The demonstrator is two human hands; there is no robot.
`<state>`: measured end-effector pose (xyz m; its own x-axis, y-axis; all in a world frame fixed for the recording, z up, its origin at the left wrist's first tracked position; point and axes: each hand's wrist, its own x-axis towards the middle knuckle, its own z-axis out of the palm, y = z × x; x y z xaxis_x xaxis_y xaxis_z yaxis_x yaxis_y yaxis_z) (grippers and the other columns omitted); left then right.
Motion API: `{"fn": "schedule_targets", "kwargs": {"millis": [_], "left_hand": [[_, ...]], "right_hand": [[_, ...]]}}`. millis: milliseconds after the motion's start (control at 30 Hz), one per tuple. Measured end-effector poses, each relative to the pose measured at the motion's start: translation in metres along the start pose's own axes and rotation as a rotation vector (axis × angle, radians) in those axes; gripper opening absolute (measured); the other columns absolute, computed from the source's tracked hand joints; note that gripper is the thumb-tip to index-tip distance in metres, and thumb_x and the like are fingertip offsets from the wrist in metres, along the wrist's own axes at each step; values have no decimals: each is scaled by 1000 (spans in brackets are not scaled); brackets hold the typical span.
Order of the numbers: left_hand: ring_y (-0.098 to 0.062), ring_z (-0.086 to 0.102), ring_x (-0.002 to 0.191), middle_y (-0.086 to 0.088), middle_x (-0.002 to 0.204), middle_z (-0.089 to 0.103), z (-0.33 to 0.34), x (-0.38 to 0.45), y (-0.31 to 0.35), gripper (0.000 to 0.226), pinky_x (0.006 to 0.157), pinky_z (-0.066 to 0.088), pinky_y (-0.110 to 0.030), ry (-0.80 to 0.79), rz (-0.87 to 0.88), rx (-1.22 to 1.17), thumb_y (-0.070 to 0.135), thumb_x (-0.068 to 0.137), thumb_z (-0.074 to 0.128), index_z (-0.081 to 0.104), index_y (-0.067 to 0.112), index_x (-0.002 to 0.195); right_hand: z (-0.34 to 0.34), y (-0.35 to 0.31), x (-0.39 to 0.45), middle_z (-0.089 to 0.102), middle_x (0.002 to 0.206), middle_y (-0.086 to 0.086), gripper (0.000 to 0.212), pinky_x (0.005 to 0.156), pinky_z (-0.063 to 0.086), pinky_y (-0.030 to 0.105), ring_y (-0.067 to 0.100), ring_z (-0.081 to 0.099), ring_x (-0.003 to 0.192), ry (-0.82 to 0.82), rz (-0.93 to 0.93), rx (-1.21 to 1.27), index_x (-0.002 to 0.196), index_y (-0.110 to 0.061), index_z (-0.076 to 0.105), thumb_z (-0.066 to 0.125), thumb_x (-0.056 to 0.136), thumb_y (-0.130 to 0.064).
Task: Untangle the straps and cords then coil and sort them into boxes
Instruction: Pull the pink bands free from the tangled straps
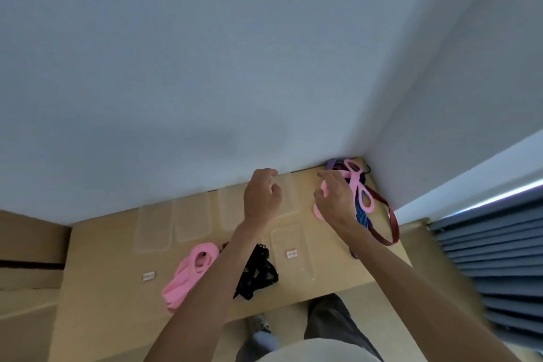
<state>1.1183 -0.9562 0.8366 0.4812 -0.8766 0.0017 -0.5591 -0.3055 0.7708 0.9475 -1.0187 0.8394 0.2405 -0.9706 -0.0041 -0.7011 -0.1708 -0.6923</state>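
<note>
Pink strap [360, 185] runs in loops through the tangle at the far right corner of your table [117, 273], mixed with a blue strap [362, 216], a dark red strap [388, 226] and something purple [333, 164] against the wall [205, 67]. Your right hand [333, 200] is over the near end of that pile, fingers curled down toward the pink strap — whether they actually grip it, you cannot tell from this angle. Your left hand [261, 197] hovers beside it, fingers loosely bent, holding nothing, above a clear box [286, 197] at the back of the table.

More clear boxes — one at back left [152, 229], another just right of it [192, 219], one nearer the front [291, 253] with a small white label [291, 253]. Second label [149, 276] sits on the table at left. Near the front edge, a bundle of pink strap [188, 276] lies just beside a heap of black strap [258, 270], your left forearm crossing between them.
</note>
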Motion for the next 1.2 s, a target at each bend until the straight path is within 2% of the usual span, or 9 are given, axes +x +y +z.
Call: {"fn": "schedule_targets", "kwargs": {"millis": [167, 300, 533, 667, 767, 900, 1000, 1100, 1200], "left_hand": [[-18, 64, 94, -2, 113, 65, 72, 31, 43, 29, 85, 49, -30, -102, -27, 66, 5, 88, 55, 66, 12, 114], [-24, 65, 95, -6, 109, 69, 125, 52, 64, 24, 85, 52, -39, -203, -96, 144, 9, 88, 54, 67, 9, 108], [-24, 66, 101, -7, 112, 72, 192, 64, 71, 22, 89, 53, -37, -404, -216, 181, 13, 93, 54, 70, 8, 108], [-30, 66, 99, -9, 101, 69, 210, 80, 71, 11, 87, 55, -43, -523, -220, 281, 9, 90, 52, 63, 11, 93], [-24, 66, 100, -5, 110, 69, 223, 97, 75, 27, 85, 55, -38, -540, -229, 260, 9, 91, 51, 68, 10, 112], [-21, 68, 95, -6, 110, 71, 247, 113, 85, 26, 85, 57, -40, -588, -347, 68, 8, 89, 56, 71, 12, 110], [-27, 67, 90, -14, 104, 70, 259, 118, 100, 16, 86, 55, -45, -623, -424, -46, 2, 87, 60, 67, 7, 101], [-20, 60, 72, -5, 79, 63, 263, 117, 106, 31, 76, 53, -41, -564, -553, -210, -8, 83, 64, 54, 20, 78], [-14, 56, 58, -3, 71, 62, 267, 111, 102, 15, 53, 45, -22, -566, -643, -245, -2, 79, 70, 65, 9, 89]], "right_hand": [[-64, 83, 47, 57, 118, 1, 34, 81, 50, 36, 23, 57, 100, -89, 198, -54, 122, -15, 61, 55, 89, -7], [-87, 139, 77, 51, 77, 4, 14, 55, 39, 30, 29, 54, 71, -174, 290, -167, 78, -12, 49, 51, 79, 1], [-79, 189, 97, 58, 78, 6, 13, 64, 50, 37, 30, 59, 75, -291, 370, -113, 89, -5, 60, 56, 78, 0], [-66, 197, 118, 52, 76, 2, 22, 53, 33, 27, 25, 50, 72, -374, 393, -97, 75, -20, 48, 57, 74, 1], [-59, 200, 133, 42, 68, -7, 37, 51, 27, 25, 21, 44, 71, -366, 411, -66, 65, -27, 33, 56, 80, -1], [-58, 207, 141, 45, 73, -15, 34, 55, 32, 15, 15, 47, 77, -341, 485, 19, 74, -31, 45, 56, 85, -1], [-60, 213, 148, 51, 76, -11, 17, 54, 32, 14, 17, 51, 78, -316, 505, 69, 90, -18, 57, 56, 87, -2], [-61, 217, 157, 58, 80, -1, 12, 52, 34, 17, 20, 53, 74, -290, 509, 80, 91, -8, 64, 53, 89, -4], [-58, 211, 163, 54, 70, -4, 19, 51, 32, 26, 18, 49, 67, -228, 569, 153, 73, -20, 56, 51, 89, -10]]}}
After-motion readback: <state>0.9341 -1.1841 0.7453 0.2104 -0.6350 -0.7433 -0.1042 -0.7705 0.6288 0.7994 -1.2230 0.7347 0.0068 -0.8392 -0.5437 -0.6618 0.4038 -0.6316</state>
